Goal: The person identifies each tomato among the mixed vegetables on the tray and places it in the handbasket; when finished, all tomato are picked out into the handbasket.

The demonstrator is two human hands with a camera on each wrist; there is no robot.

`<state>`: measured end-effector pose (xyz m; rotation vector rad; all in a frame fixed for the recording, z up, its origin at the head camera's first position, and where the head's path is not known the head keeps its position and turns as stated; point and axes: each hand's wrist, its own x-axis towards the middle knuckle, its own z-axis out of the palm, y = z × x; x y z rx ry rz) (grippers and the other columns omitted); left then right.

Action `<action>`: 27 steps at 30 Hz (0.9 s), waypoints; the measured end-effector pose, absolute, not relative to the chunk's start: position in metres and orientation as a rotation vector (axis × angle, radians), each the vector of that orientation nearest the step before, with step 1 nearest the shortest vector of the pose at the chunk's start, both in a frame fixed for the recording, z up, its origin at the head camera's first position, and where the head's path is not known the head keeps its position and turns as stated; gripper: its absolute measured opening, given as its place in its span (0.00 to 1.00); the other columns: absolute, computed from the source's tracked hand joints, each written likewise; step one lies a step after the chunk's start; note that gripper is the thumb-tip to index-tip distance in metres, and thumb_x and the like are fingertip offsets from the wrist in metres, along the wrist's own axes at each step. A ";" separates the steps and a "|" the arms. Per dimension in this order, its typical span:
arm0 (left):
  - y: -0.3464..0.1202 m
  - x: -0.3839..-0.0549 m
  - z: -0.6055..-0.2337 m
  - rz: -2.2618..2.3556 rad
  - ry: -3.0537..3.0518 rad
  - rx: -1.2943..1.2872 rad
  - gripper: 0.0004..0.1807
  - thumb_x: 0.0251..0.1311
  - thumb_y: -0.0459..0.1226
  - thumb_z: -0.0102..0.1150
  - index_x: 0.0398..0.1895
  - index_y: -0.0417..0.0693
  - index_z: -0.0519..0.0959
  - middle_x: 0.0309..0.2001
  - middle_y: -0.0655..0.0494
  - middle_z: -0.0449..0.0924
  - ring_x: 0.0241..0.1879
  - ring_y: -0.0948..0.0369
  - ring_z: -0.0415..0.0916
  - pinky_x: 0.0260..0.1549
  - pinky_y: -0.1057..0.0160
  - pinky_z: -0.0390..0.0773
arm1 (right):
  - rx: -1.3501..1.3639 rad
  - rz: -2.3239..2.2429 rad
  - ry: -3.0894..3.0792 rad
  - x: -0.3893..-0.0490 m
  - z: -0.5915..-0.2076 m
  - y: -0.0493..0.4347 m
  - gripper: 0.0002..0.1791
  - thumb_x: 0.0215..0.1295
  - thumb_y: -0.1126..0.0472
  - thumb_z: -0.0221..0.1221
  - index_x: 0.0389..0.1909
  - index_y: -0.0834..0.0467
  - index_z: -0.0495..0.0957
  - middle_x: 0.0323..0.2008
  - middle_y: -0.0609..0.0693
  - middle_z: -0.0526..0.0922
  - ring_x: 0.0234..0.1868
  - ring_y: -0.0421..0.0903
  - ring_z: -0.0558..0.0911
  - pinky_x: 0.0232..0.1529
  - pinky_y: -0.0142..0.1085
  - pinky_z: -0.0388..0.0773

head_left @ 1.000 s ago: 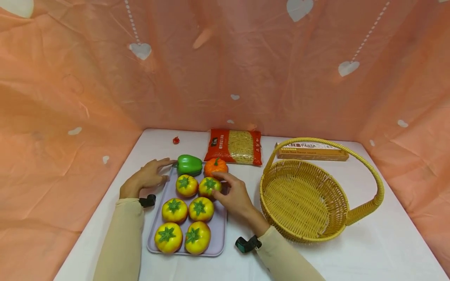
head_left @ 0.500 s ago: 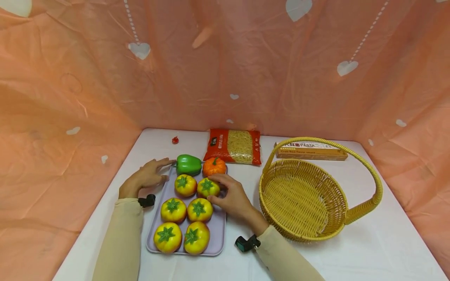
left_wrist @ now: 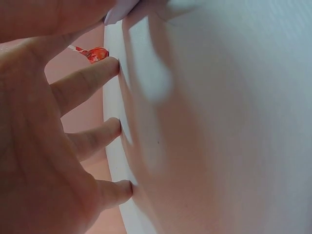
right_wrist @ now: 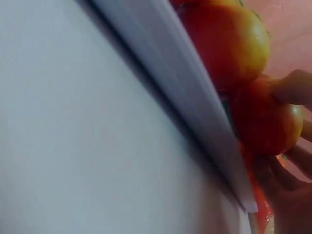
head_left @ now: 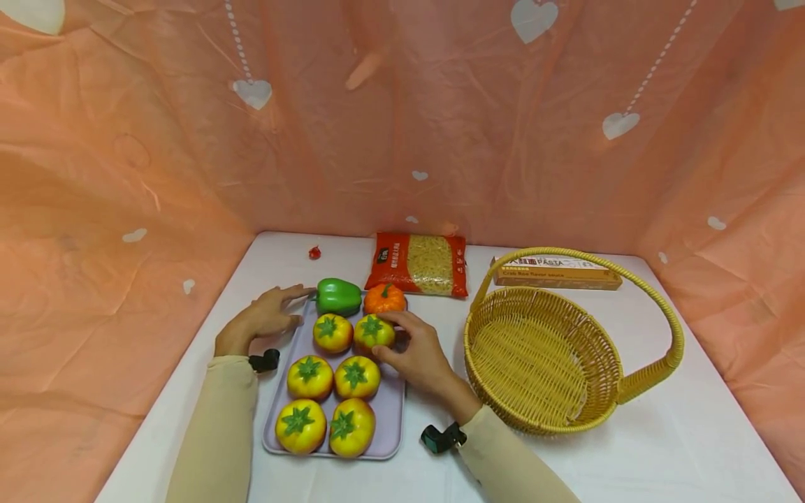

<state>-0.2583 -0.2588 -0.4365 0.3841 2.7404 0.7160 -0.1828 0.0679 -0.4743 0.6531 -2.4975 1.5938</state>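
In the head view, a lilac tray (head_left: 386, 436) carries several yellow-red tomatoes with green star-shaped tops, a green bell pepper (head_left: 338, 297) and a small orange pumpkin (head_left: 384, 298). My right hand (head_left: 418, 353) grips the upper right tomato (head_left: 372, 331), thumb at its near side and fingers round the far side. From the right wrist, the red underside of this tomato (right_wrist: 265, 119) shows between thumb and fingers, beside the tray's rim. My left hand (head_left: 267, 314) lies at the tray's left edge, its index fingertip near the pepper's stem. Several of its spread fingers (left_wrist: 87, 85) rest their tips on the white tabletop.
Right of the tray stands a yellow wicker basket (head_left: 534, 370) with a tall arched handle. Behind are a red bag of pasta (head_left: 418, 264), a pasta box (head_left: 556, 274) and a small red-wrapped lollipop (head_left: 314, 253). Pink-orange cloth (head_left: 402, 126) walls the table on three sides.
My right thumb and fingers have shifted slightly around the upper right tomato, which sits a touch higher in view. My left hand has stayed in place.
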 end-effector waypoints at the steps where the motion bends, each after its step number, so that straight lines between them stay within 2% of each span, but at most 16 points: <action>1: -0.259 -0.258 -0.436 0.715 2.741 0.385 0.38 0.69 0.38 0.61 0.84 0.55 0.69 0.85 0.33 0.59 0.82 0.26 0.53 0.74 0.16 0.53 | 0.643 1.609 -2.484 -0.183 -0.473 0.068 0.30 0.64 0.65 0.76 0.67 0.57 0.83 0.63 0.55 0.85 0.54 0.49 0.87 0.54 0.40 0.89; 9: -0.256 -0.261 -0.435 0.731 2.726 0.378 0.39 0.69 0.38 0.62 0.84 0.55 0.69 0.85 0.34 0.59 0.82 0.26 0.52 0.75 0.17 0.53 | 0.650 1.705 -2.405 -0.177 -0.450 0.072 0.28 0.63 0.66 0.76 0.65 0.59 0.84 0.63 0.56 0.86 0.60 0.54 0.88 0.59 0.39 0.89; 16: -0.256 -0.260 -0.434 0.743 2.693 0.328 0.39 0.69 0.38 0.62 0.85 0.55 0.68 0.85 0.34 0.58 0.83 0.27 0.50 0.76 0.18 0.52 | 0.674 1.780 -2.382 -0.156 -0.423 0.089 0.29 0.64 0.65 0.76 0.67 0.55 0.84 0.68 0.52 0.84 0.67 0.49 0.85 0.65 0.37 0.86; 22: -0.256 -0.259 -0.434 0.749 2.685 0.311 0.40 0.67 0.38 0.64 0.85 0.56 0.69 0.86 0.34 0.58 0.83 0.26 0.50 0.76 0.18 0.52 | 0.655 1.877 -2.317 -0.133 -0.410 0.117 0.30 0.64 0.68 0.75 0.68 0.56 0.83 0.69 0.54 0.83 0.68 0.50 0.83 0.67 0.35 0.84; 27: -0.256 -0.260 -0.434 0.746 2.681 0.305 0.40 0.68 0.38 0.63 0.85 0.57 0.68 0.86 0.35 0.58 0.83 0.27 0.50 0.76 0.18 0.52 | 0.628 1.915 -2.311 -0.115 -0.402 0.153 0.30 0.66 0.71 0.73 0.70 0.59 0.81 0.69 0.58 0.81 0.67 0.44 0.83 0.68 0.33 0.83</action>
